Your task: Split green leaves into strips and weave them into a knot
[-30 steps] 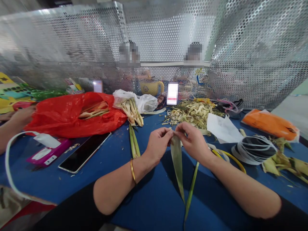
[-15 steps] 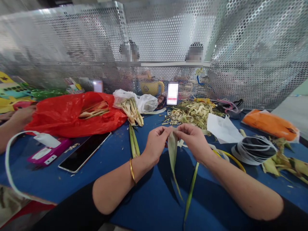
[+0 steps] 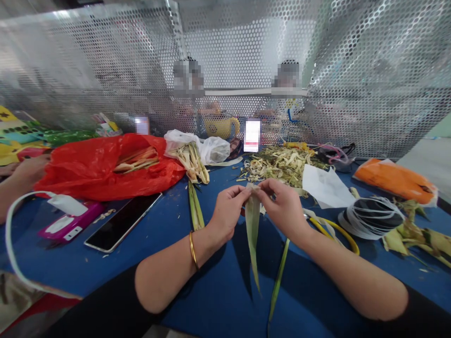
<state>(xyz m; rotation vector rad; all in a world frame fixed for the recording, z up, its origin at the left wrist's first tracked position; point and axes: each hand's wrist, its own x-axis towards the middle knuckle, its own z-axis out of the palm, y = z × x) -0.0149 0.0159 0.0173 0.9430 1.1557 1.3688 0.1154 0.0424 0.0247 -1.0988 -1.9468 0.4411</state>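
Note:
A long pale-green leaf (image 3: 252, 230) hangs pointed end down between my hands, over the blue table. My left hand (image 3: 229, 209), with a gold bangle at its wrist, pinches the leaf's upper end between thumb and fingers. From the other side my right hand (image 3: 283, 204) grips that same end, fingertips almost touching those of the left. A narrow green leaf strip (image 3: 279, 281) lies on the table below my right wrist. Left of my left hand lie more green leaf strips (image 3: 196, 206), beside a bundle of dry pale husks (image 3: 192, 159).
A red plastic bag (image 3: 84, 164), a phone (image 3: 123, 223) and a purple power strip (image 3: 72, 227) lie left. Leaf scraps (image 3: 282, 164) are heaped behind my hands. Yellow-handled scissors (image 3: 347, 234), a spool of white cord (image 3: 369, 218) and an orange packet (image 3: 394, 180) lie right. Another person's hand (image 3: 31, 171) is at far left.
The leaf's lower tip has swung left, and the leaf now hangs straighter with more of its face showing. Both hands keep their pinch, and the right wrist has shifted slightly left.

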